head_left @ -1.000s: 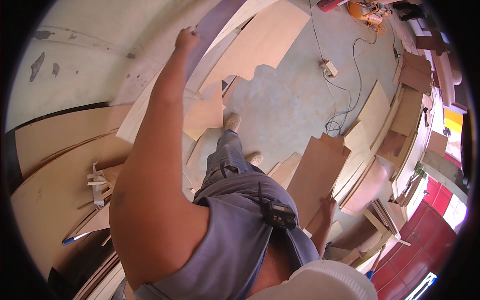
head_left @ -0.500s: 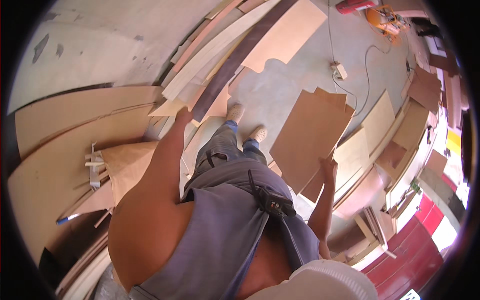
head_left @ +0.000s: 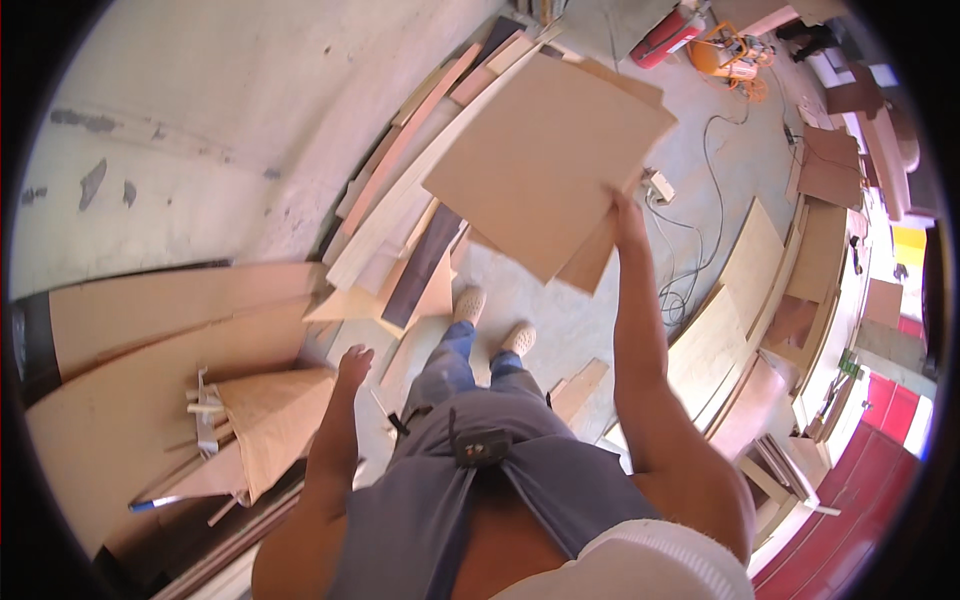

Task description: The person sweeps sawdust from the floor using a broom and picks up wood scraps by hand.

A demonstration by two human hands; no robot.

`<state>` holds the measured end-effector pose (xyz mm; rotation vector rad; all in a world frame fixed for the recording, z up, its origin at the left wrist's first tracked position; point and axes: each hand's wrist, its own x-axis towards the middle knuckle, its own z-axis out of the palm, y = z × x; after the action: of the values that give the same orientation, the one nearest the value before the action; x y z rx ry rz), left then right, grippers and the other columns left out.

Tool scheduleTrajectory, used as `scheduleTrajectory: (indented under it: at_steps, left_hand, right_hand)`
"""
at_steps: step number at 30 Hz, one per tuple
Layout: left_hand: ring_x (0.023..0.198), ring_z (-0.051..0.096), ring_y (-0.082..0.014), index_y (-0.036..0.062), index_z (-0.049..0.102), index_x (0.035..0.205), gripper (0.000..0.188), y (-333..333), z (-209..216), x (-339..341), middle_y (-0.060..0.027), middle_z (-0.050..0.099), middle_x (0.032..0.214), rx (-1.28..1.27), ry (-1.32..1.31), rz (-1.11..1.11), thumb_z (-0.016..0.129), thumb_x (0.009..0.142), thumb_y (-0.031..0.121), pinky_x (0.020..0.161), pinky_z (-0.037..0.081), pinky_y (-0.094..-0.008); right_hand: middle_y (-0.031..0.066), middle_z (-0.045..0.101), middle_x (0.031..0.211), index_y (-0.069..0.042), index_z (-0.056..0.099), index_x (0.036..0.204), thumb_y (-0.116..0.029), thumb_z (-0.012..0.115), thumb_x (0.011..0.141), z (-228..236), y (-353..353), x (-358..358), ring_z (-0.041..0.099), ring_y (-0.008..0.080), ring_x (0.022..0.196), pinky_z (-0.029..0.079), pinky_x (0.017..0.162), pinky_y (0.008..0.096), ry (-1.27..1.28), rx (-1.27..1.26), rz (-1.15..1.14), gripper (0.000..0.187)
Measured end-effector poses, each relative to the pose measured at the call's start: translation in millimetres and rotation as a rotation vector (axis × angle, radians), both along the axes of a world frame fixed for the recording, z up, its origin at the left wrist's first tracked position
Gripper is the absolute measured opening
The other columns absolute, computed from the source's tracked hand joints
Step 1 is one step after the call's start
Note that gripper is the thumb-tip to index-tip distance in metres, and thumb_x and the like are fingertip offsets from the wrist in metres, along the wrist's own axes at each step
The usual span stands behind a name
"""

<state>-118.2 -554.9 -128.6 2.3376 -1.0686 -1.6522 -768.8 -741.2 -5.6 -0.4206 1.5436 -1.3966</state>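
My right hand [head_left: 627, 218] grips the near right edge of a few thin brown boards [head_left: 550, 160], stacked flat together. They are held up ahead of me, over the pile of long strips, and hide much of it. My left hand [head_left: 355, 364] is held low at my left side with its fingers loosely apart and nothing in it. Nearest to it are a dark brown plank [head_left: 424, 262], on the pile's near end, and a tan sheet [head_left: 275, 415] draped over offcuts.
Long wooden strips [head_left: 400, 165] lie along the left wall, with large panels [head_left: 150, 370] closer to me. A power box [head_left: 658, 186] with loose cables sits on the floor. Behind it stand a red cylinder [head_left: 668, 38] and an orange compressor [head_left: 722, 55]. More boards [head_left: 745, 260] lie at right.
My right hand has swung the boards up, forward and left, from my right side to over the strips. My left hand has come away from the dark plank's end and moved back.
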Motion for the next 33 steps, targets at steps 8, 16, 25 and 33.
scheduleTrajectory:
  at_steps: [8, 16, 25, 33]
  left_hand:
    - [0.072, 0.064, -0.0175, -0.0054, 0.053, 0.128, 0.057, -8, -4, 41, -0.0135, 0.068, 0.095, -0.212, -0.057, -0.099, 0.07, 0.086, 0.029, 0.063, 0.051, -0.0281]
    - [0.078, 0.069, -0.0235, 0.0011, 0.055, 0.13, 0.071, -11, -7, -10, -0.0185, 0.069, 0.104, 0.223, 0.017, -0.272, 0.071, 0.079, 0.048, 0.064, 0.054, -0.0373]
    - [0.086, 0.069, -0.0269, -0.0006, 0.057, 0.127, 0.068, -229, -26, -85, -0.0204, 0.069, 0.105, -0.067, -0.15, -0.621, 0.07, 0.081, 0.048, 0.081, 0.052, -0.0381]
    - [0.078, 0.068, -0.023, -0.0041, 0.054, 0.13, 0.064, -269, 23, -197, -0.0199, 0.068, 0.108, -0.338, 0.108, -0.564, 0.069, 0.085, 0.039, 0.073, 0.053, -0.0338]
  right_hand:
    - [0.0337, 0.05, 0.133, 0.012, 0.049, 0.13, -0.074, 0.056, 0.078, -130, -106, -63, 0.045, 0.0438, 0.13, 0.035, 0.109, 0.0483, 0.965, 0.57, 0.623, 0.101]
    - [0.0226, 0.07, 0.101, 0.0, 0.073, 0.089, -0.077, 0.044, 0.082, -185, 385, 62, 0.062, 0.0374, 0.107, 0.045, 0.095, 0.0472, 0.598, 1.145, 1.139, 0.082]
    - [0.0186, 0.072, 0.093, 0.008, 0.059, 0.12, -0.058, 0.059, 0.088, -77, 549, 114, 0.065, 0.0297, 0.1, 0.045, 0.09, 0.0394, -0.001, 1.038, 0.097, 0.073]
    - [0.0173, 0.071, 0.093, 0.005, 0.067, 0.107, -0.049, 0.059, 0.088, -76, 469, 120, 0.065, 0.03, 0.09, 0.048, 0.083, 0.0397, 0.315, 0.659, 0.098, 0.058]
